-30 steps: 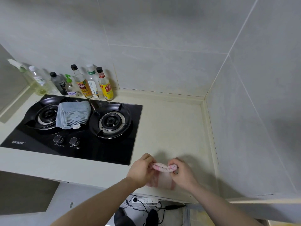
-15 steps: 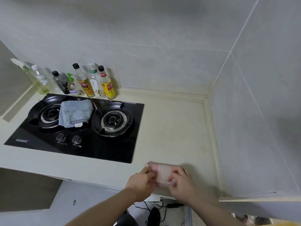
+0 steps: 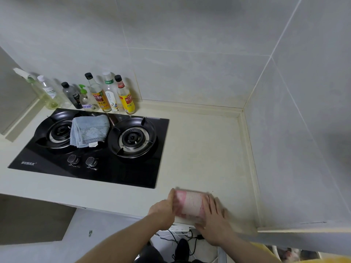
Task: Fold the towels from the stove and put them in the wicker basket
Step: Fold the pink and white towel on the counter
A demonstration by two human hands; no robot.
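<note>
Both hands, left hand [image 3: 164,207] and right hand [image 3: 212,219], press a pink towel [image 3: 190,204] flat at the tabletop's [image 3: 209,149] front edge; a grey towel [image 3: 89,130] lies on the stove [image 3: 114,168].

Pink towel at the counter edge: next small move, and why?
Probably lift the pink towel off the counter to carry it to the basket, which is not in view. It lies as a compact folded rectangle between the left hand and right hand. The blue towel waits on the stove.

Towel [image 3: 89,131] on stove [image 3: 91,149]; bottles [image 3: 106,93] behind it.
</note>
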